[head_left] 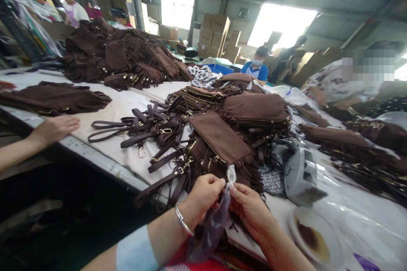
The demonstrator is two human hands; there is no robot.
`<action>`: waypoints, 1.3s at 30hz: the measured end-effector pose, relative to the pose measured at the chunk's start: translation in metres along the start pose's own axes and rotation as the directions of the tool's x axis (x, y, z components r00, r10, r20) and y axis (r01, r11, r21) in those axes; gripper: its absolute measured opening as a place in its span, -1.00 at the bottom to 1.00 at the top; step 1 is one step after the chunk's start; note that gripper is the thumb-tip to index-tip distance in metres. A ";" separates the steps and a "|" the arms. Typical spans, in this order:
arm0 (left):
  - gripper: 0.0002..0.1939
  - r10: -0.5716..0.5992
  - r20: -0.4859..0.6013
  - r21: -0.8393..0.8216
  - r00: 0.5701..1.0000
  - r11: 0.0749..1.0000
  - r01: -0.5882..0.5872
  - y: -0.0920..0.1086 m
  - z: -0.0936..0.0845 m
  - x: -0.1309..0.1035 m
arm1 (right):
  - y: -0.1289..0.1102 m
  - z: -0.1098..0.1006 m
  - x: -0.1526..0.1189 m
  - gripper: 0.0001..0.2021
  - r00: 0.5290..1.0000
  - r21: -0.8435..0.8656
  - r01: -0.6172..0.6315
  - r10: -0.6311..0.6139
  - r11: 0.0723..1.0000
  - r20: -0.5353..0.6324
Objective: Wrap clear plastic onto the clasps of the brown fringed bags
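The left hand (205, 197) and the right hand (251, 209) meet at the near edge of the white-covered worktop (117, 152), both working on a length of thin, translucent plastic film (213, 233). The fingers of each hand are pinched on its narrow, gathered neck, thumb against fingertips. Above them the film forms a small bunched loop that touches the lower end of a flat brown pouch with a gold zip (222, 135); below them its wider tail hangs down. Whether the loop is knotted cannot be told.

The work in hand looks like fine handling of that neck, either tying or loosening it. It calls for keeping both pinches close to the loop, with gentle tension so the film does not slip or tear.

Dark brown straps with metal clips (160, 185) lie to the left of the pouch, fringed brown pouches (257, 108) are stacked beyond it, and a co-worker's hand (55, 131) rests at the worktop's edge.
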State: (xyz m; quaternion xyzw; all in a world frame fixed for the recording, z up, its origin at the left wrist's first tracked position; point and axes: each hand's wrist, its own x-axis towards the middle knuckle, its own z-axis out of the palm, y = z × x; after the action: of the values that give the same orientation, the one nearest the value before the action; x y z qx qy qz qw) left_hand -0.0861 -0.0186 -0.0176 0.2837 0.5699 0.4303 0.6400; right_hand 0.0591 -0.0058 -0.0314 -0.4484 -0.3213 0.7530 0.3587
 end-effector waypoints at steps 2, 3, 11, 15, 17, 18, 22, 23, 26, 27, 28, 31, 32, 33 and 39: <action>-0.86 0.057 -0.039 0.026 0.998 0.998 -0.056 0.000 0.001 0.000 | -0.001 0.001 -0.001 -0.67 1.000 -0.024 0.002 -0.003 1.000 -0.024; -0.89 0.087 -0.057 0.046 0.995 0.995 -0.085 -0.001 0.001 0.000 | -0.001 0.002 -0.001 -0.67 0.999 -0.033 0.003 -0.004 0.999 -0.032; -0.84 0.170 -0.102 0.202 0.980 0.968 -0.147 -0.002 0.001 0.004 | -0.002 0.006 -0.002 -0.64 0.998 -0.082 0.004 -0.009 0.997 -0.057; -0.84 0.234 -0.131 0.243 0.963 0.950 -0.198 -0.002 0.002 0.009 | -0.004 0.007 -0.004 -0.62 0.996 -0.196 0.040 -0.053 0.980 -0.065; -0.83 0.269 -0.128 0.287 0.955 0.931 -0.224 0.000 0.002 0.010 | -0.004 0.009 -0.005 -0.62 0.990 -0.269 0.046 -0.079 0.962 -0.113; -0.84 0.289 -0.122 0.320 0.950 0.917 -0.238 0.002 0.001 0.009 | -0.005 0.009 -0.005 -0.62 0.985 -0.308 0.045 -0.093 0.950 -0.144; -0.84 0.403 -0.065 0.484 0.913 0.813 -0.325 0.006 0.000 0.000 | -0.006 0.013 -0.003 -0.68 0.964 -0.488 0.041 -0.163 0.872 -0.211; -0.83 0.449 -0.043 0.532 0.892 0.766 -0.360 0.006 0.000 -0.002 | -0.006 0.014 -0.003 -0.70 0.958 -0.548 0.055 -0.198 0.835 -0.206; -0.82 0.598 0.032 0.678 0.801 0.576 -0.457 0.004 0.001 -0.005 | -0.007 0.016 -0.003 -0.80 0.923 -0.740 0.139 -0.357 0.658 -0.143; -0.82 0.633 0.055 0.715 0.772 0.515 -0.473 0.002 0.002 -0.006 | -0.007 0.016 -0.004 -0.82 0.905 -0.789 0.167 -0.410 0.592 -0.115; -0.81 0.655 0.072 0.741 0.752 0.470 -0.480 0.001 0.003 -0.007 | -0.007 0.016 -0.005 -0.83 0.887 -0.824 0.190 -0.453 0.534 -0.089; -0.76 0.663 0.138 0.752 0.736 0.414 -0.514 0.000 0.006 -0.011 | -0.005 0.015 -0.007 -0.82 0.851 -0.856 0.243 -0.523 0.457 -0.037; -0.74 0.660 0.171 0.740 0.731 0.404 -0.538 0.000 0.007 -0.013 | -0.004 0.013 -0.007 -0.82 0.844 -0.848 0.264 -0.536 0.459 -0.027; -0.72 0.658 0.208 0.725 0.724 0.393 -0.565 0.000 0.008 -0.017 | -0.003 0.012 -0.008 -0.83 0.839 -0.832 0.286 -0.543 0.475 -0.022; -0.74 0.647 0.290 0.585 0.705 0.463 -0.666 0.001 0.003 -0.031 | 0.001 0.012 -0.010 -0.82 0.873 -0.560 0.398 -0.488 0.727 -0.013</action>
State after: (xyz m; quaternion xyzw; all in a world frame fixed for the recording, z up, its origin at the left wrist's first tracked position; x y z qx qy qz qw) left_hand -0.0829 -0.0443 -0.0011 0.6898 0.5196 0.4115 0.2912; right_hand 0.0512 -0.0170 -0.0229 -0.4993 -0.5883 0.4852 0.4114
